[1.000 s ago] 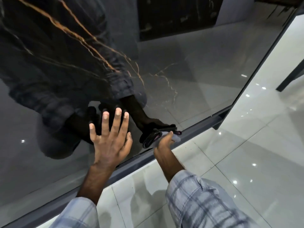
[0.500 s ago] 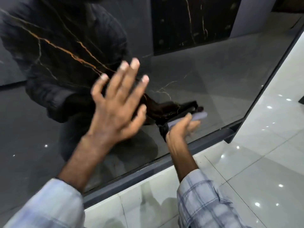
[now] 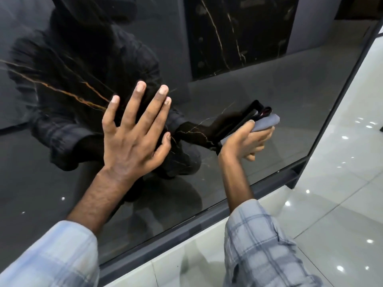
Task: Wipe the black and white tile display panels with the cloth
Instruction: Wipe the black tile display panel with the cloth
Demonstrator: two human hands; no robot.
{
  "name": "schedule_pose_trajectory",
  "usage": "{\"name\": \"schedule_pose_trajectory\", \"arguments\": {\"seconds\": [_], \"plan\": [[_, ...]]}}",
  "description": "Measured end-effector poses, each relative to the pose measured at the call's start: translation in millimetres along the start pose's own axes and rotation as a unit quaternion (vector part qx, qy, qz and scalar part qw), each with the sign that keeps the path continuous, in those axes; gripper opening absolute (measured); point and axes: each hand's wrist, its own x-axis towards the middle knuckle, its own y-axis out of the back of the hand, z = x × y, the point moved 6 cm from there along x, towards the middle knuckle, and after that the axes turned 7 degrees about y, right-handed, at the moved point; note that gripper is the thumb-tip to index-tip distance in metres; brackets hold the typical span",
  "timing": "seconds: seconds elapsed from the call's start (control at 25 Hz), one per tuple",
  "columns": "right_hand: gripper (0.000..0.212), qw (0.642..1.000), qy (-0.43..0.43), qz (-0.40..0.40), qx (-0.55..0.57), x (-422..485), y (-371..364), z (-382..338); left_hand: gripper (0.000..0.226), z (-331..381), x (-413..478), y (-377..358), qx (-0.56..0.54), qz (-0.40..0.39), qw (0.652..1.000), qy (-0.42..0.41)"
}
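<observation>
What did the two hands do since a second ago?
Both hands went up the black panel, away from its bottom frame. The left hand climbed with its fingers spread open. The right hand slid the cloth higher up the panel. Nothing was picked up or dropped: the right hand grips the cloth as before, and the panel has not moved.

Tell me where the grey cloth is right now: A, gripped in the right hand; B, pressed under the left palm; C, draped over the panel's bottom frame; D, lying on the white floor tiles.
A: the right hand curls its fingers round the grey cloth up at the black panel, while the left hand is spread open and holds nothing.
</observation>
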Motion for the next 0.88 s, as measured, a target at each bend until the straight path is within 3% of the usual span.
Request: {"name": "schedule_pose_trajectory", "arguments": {"seconds": [0.04, 0.12, 0.16, 0.24, 0.28, 0.32, 0.36, 0.44, 0.48, 0.52, 0.56, 0.6, 0.64, 0.68, 0.72, 0.76, 0.8, 0.84, 0.88], "plan": [[0.082, 1.000, 0.026, -0.015, -0.009, -12.9, -1.7, -14.7, 0.066, 0.2, 1.0, 0.4, 0.002, -0.001, 1.000, -0.002], [0.080, 0.967, 0.239, -0.072, -0.046, -52.1, -5.1, -57.7, 0.063, -1.2, 3.0, 3.3, -0.011, -0.001, 1.000, -0.003], [0.077, 0.916, 0.380, -0.112, -0.072, -77.2, -6.4, -76.9, 0.059, -2.1, 3.7, 6.1, -0.037, -0.004, 0.999, 0.000], [0.075, 0.755, 0.621, -0.169, -0.125, -108.4, -10.9, -102.9, 0.046, -5.2, 6.7, 17.5, -0.133, -0.008, 0.991, 0.014], [0.076, 0.689, 0.690, -0.173, -0.140, -101.9, -14.6, -111.2, 0.042, -9.0, 11.1, 25.7, -0.178, -0.002, 0.984, 0.018], [0.078, 0.667, 0.711, -0.166, -0.148, -85.1, -16.9, -118.6, 0.041, -14.1, 19.7, 35.3, -0.202, 0.005, 0.979, 0.020], [0.080, 0.700, 0.681, -0.149, -0.155, -62.3, -17.9, -129.7, 0.043, -21.1, 32.4, 45.2, -0.199, 0.012, 0.980, 0.019], [0.080, 0.873, 0.468, -0.082, -0.112, -8.4, -16.3, -144.9, 0.048, -39.9, 65.8, 59.0, -0.144, 0.025, 0.989, 0.019], [0.081, 0.934, 0.345, -0.053, -0.078, 2.1, -16.5, -145.9, 0.050, -50.5, 82.7, 61.9, -0.113, 0.028, 0.993, 0.021], [0.082, 0.959, 0.274, -0.039, -0.065, -4.2, -16.7, -149.8, 0.051, -60.1, 96.8, 63.2, -0.095, 0.030, 0.995, 0.028], [0.081, 0.955, 0.284, -0.042, -0.077, -19.0, -17.4, -158.2, 0.051, -66.7, 106.6, 62.6, -0.089, 0.032, 0.995, 0.040], [0.080, 0.923, 0.367, -0.059, -0.102, -36.9, -19.4, -166.4, 0.053, -68.9, 111.2, 59.8, -0.083, 0.030, 0.995, 0.050], [0.079, 0.856, 0.492, -0.089, -0.133, -59.3, -21.3, -171.8, 0.056, -66.8, 110.9, 55.7, -0.066, 0.030, 0.996, 0.051], [0.079, 0.759, 0.621, -0.121, -0.156, -79.8, -23.8, -172.8, 0.061, -62.4, 107.6, 50.7, -0.037, 0.030, 0.998, 0.042], [0.080, 0.656, 0.723, -0.145, -0.162, -89.0, -25.4, -174.2, 0.065, -57.3, 102.9, 45.3, -0.006, 0.028, 0.999, 0.027], [0.081, 0.581, 0.782, -0.158, -0.159, -83.0, -28.7, -179.2, 0.068, -54.0, 100.3, 40.9, 0.013, 0.027, 0.999, 0.014], [0.082, 0.567, 0.794, -0.156, -0.155, -66.5, -32.8, -186.4, 0.070, -53.4, 99.7, 38.2, 0.021, 0.028, 0.999, 0.011], [0.082, 0.620, 0.757, -0.137, -0.153, -43.5, -35.2, -198.8, 0.071, -54.5, 100.4, 37.7, 0.020, 0.033, 0.999, 0.012], [0.080, 0.724, 0.666, -0.106, -0.148, -15.7, -34.1, -212.9, 0.071, -54.9, 101.1, 37.7, 0.016, 0.038, 0.999, 0.013]]}}
